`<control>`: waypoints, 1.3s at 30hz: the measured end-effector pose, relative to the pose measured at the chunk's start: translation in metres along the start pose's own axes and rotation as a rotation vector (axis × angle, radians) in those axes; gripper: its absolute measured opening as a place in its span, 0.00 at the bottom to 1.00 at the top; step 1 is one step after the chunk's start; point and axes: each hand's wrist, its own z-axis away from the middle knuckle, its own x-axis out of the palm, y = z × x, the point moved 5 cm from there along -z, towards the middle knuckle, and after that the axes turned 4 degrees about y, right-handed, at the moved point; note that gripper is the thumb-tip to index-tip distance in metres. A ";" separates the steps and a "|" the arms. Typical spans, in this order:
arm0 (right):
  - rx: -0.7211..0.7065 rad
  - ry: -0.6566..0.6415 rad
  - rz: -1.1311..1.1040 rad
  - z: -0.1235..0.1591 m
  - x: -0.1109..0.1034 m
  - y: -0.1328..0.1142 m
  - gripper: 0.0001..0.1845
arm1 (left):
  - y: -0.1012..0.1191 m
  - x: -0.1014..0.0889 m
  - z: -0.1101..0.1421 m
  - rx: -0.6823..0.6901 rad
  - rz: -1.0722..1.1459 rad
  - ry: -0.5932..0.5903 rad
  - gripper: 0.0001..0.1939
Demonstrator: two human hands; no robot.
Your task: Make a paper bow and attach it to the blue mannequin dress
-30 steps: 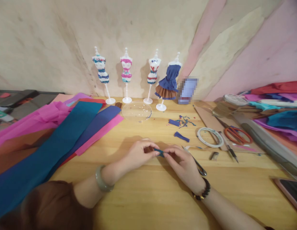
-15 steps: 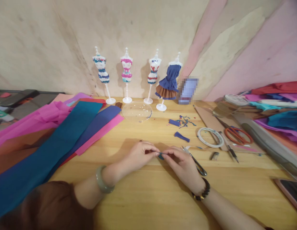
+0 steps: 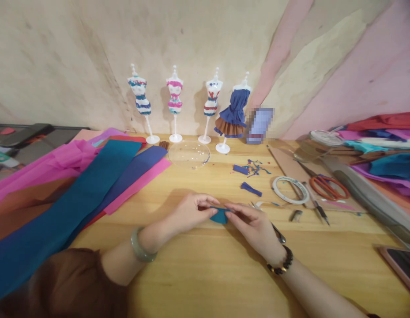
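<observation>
A small piece of teal crepe paper (image 3: 220, 216) is stretched between my two hands, just above the wooden table. Its left end is pinched in the fingertips of my left hand (image 3: 194, 214), which has a pale green bangle at the wrist. My right hand (image 3: 253, 227), with a dark bead bracelet, grips the right end between thumb and fingers. Partly hidden under my right hand lie thread snips (image 3: 279, 235). Beyond it are a folded dark blue paper strip (image 3: 251, 189) and a heap of small scraps (image 3: 254, 168).
Four-colour crepe sheets (image 3: 102, 176) spread at the left. Several mini mannequins (image 3: 175, 101) stand along the wall, one in a blue and brown dress (image 3: 238, 106). A clear dish (image 3: 189, 155), tape roll (image 3: 291, 190), orange-handled scissors (image 3: 329, 187), craft knife (image 3: 321, 211) and phone (image 3: 400, 265) lie around.
The teal piece now shows its flat face, where before only a thin edge was visible. My hands have moved slightly apart, each keeping its pinch.
</observation>
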 end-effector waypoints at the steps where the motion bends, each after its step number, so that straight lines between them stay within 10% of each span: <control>1: -0.001 -0.004 0.000 0.000 0.000 0.000 0.10 | 0.000 -0.001 0.000 -0.010 -0.005 0.009 0.12; 39: 0.097 -0.009 -0.111 -0.003 -0.002 0.001 0.14 | 0.010 -0.002 0.005 0.056 -0.019 0.062 0.08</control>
